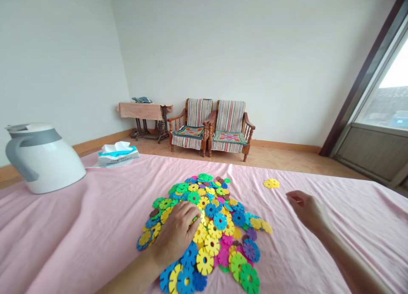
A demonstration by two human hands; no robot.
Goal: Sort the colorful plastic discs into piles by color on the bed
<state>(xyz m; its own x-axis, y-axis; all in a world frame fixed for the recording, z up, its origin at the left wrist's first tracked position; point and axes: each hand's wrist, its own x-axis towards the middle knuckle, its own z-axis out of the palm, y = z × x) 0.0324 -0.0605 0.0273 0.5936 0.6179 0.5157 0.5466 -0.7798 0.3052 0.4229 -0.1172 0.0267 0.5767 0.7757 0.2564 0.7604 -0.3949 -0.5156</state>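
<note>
A heap of notched plastic discs (219,221) in yellow, blue, green, pink, purple and brown lies on the pink cloth (105,230). My left hand (181,221) rests over the left middle of this heap, its fingers bent down and closed with the thumb. A yellow-green disc edge (194,219) shows between thumb and fingers; the rest is hidden. To the right of the heap, my right hand (306,206) hovers over the cloth, loosely curled with a gap between its fingers. No disc shows in it. Just beyond it lies a small cluster of yellow discs (271,183).
At the left stands a white jug with a grey handle (51,158). Behind it is a tissue pack (117,153). Past the far cloth edge are two wooden chairs (229,119) and a cloth-covered stand (142,111). A door (376,145) is at the right.
</note>
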